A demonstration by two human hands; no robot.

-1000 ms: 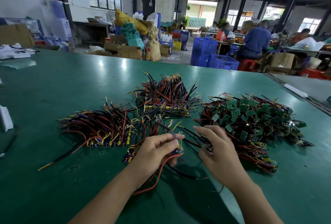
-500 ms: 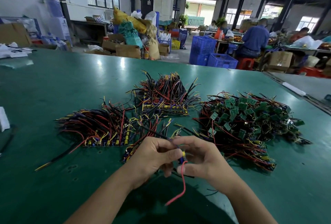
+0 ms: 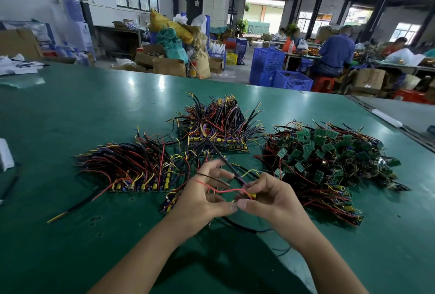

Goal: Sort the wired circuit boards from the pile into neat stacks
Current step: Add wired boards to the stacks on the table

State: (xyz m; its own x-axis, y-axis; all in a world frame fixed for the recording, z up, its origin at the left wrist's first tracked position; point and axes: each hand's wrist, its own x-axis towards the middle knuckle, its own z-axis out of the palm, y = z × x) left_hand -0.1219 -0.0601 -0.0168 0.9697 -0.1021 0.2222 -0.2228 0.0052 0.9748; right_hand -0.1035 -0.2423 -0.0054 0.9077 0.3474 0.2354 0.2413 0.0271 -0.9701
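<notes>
Right hand [image 3: 277, 202] and left hand [image 3: 202, 199] meet over one wired board [image 3: 252, 196], near the middle of the green table [image 3: 70, 105].

The right fingers are curled in and clamp the small board, its yellow part just peeking out; which way the board itself faces is too hidden to tell. The left thumb pinches in against the board's left end, tip to tip with the right thumb. The red lead [image 3: 219, 190] runs left across the loosely curled left fingers. The black lead [image 3: 221, 156] shoots straight away, far and slightly left, and the yellow lead [image 3: 250, 172] arcs off to the right. The loose pile [image 3: 329, 159] lies right, one stack [image 3: 131, 171] left, and another stack [image 3: 219, 126] beyond.
</notes>
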